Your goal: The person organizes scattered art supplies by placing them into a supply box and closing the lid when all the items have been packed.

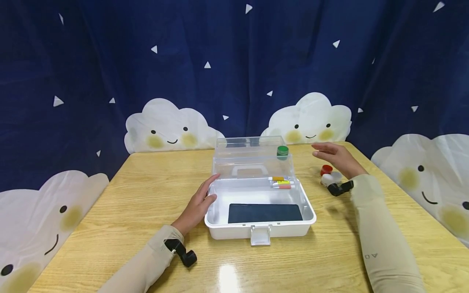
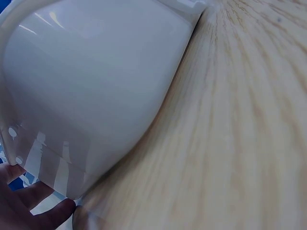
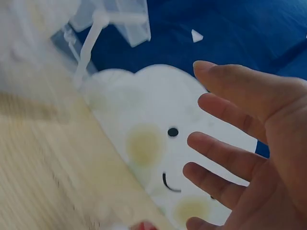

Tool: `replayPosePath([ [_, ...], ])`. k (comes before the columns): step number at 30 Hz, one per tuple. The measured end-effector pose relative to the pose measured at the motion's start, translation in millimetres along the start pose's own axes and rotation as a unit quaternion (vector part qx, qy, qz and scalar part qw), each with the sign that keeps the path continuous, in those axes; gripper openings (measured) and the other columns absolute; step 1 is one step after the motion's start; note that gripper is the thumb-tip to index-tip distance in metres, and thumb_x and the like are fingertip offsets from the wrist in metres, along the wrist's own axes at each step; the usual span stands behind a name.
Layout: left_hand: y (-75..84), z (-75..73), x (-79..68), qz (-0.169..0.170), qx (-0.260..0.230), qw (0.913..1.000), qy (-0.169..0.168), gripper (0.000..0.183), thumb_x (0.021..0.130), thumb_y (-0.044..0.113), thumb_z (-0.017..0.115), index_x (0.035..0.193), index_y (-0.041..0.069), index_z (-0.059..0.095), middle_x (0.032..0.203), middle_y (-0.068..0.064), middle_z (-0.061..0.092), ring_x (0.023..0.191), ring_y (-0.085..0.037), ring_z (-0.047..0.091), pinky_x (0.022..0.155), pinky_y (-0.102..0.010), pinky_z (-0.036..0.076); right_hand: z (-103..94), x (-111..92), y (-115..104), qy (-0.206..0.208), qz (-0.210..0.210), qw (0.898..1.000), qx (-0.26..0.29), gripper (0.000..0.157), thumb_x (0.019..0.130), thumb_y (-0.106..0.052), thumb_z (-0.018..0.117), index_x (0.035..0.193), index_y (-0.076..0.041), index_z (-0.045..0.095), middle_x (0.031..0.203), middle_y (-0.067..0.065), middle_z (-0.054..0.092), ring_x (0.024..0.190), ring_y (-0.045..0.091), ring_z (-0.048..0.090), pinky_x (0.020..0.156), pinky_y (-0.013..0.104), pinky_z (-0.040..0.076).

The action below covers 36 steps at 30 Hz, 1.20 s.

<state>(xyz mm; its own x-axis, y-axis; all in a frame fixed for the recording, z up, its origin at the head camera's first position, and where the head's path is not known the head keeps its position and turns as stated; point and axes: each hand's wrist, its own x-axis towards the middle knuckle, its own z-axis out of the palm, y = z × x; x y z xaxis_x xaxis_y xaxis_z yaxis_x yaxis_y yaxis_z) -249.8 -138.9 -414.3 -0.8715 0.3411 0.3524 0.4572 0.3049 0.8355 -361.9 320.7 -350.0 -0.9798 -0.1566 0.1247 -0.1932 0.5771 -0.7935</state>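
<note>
A white plastic storage box [image 1: 216,232] stands on the table, its clear lid [image 1: 227,167] tipped back. My left hand [image 1: 198,207] rests along the box's left side, thumb by the rim; in the left wrist view its fingers [image 2: 53,213] touch the box near a corner. My right hand [image 1: 338,158] hovers over the back right of the table, fingers spread and holding nothing in the right wrist view. Below it are a red-capped jar [image 1: 326,170] and small white jars [image 1: 327,179]. A green-capped jar [image 1: 282,151] shows through the clear lid.
Inside the box lie a dark flat panel [image 1: 265,213] at the front and several markers [image 1: 282,183] at the back right. A latch [image 1: 260,236] hangs on the front. Behind the wooden table [image 1: 157,195] hangs a blue curtain [image 1: 190,73] with clouds.
</note>
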Motion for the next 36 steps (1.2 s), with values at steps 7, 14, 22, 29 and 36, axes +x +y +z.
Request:
replayPosePath([
  [7, -1.7, -0.8, -0.3, 0.015, -0.001, 0.9999, -0.004, 0.054, 0.094, 0.012, 0.04, 0.141, 0.034, 0.024, 0.145, 0.012, 0.023, 0.134, -0.013, 0.02, 0.106, -0.047, 0.02, -1.1, -3.0, 19.7, 0.016, 0.048, 0.999, -0.012, 0.069, 0.076, -0.057, 0.058, 0.131, -0.017, 0.044, 0.132, 0.01, 0.044, 0.118, 0.029, 0.041, 0.097, 0.051, 0.032],
  [14, 1.8, -1.4, -0.7, 0.007, 0.001, 1.0, -0.003, 0.054, 0.094, 0.011, 0.04, 0.141, 0.034, 0.025, 0.145, 0.012, 0.023, 0.134, -0.013, 0.019, 0.106, -0.046, 0.02, -0.4, -6.2, 40.2, 0.024, 0.053, 0.998, -0.028, 0.068, 0.078, -0.055, 0.058, 0.13, -0.012, 0.046, 0.133, 0.016, 0.042, 0.119, 0.033, 0.038, 0.095, 0.051, 0.033],
  [22, 29.1, -3.4, -5.8, 0.006, -0.012, 0.9999, -0.011, 0.053, 0.093, 0.004, 0.039, 0.142, 0.019, 0.025, 0.146, 0.0, 0.024, 0.134, -0.019, 0.018, 0.107, -0.046, 0.018, 0.4, -8.5, 55.9, 0.027, 0.088, 0.995, -0.04, 0.07, 0.081, -0.055, 0.055, 0.133, -0.009, 0.043, 0.13, 0.019, 0.044, 0.116, 0.033, 0.039, 0.095, 0.051, 0.032],
  [29, 33.9, -3.1, -7.6, 0.002, -0.004, 0.9999, -0.012, 0.053, 0.093, 0.004, 0.038, 0.142, 0.017, 0.025, 0.146, -0.002, 0.024, 0.134, -0.019, 0.019, 0.106, -0.046, 0.018, 4.3, -9.5, 69.8, 0.018, 0.11, 0.994, 0.018, 0.069, 0.08, -0.05, 0.059, 0.133, -0.009, 0.042, 0.113, 0.009, 0.06, 0.094, 0.014, 0.057, 0.077, 0.025, 0.046],
  [36, 32.2, -4.2, -6.6, 0.006, -0.004, 0.9999, -0.011, 0.052, 0.093, 0.003, 0.038, 0.142, 0.015, 0.025, 0.146, -0.001, 0.024, 0.134, -0.019, 0.019, 0.106, -0.046, 0.018, 3.6, -9.7, 73.3, 0.011, 0.099, 0.995, 0.017, 0.067, 0.081, -0.048, 0.059, 0.132, -0.008, 0.043, 0.112, 0.008, 0.061, 0.09, 0.009, 0.057, 0.073, 0.021, 0.046],
])
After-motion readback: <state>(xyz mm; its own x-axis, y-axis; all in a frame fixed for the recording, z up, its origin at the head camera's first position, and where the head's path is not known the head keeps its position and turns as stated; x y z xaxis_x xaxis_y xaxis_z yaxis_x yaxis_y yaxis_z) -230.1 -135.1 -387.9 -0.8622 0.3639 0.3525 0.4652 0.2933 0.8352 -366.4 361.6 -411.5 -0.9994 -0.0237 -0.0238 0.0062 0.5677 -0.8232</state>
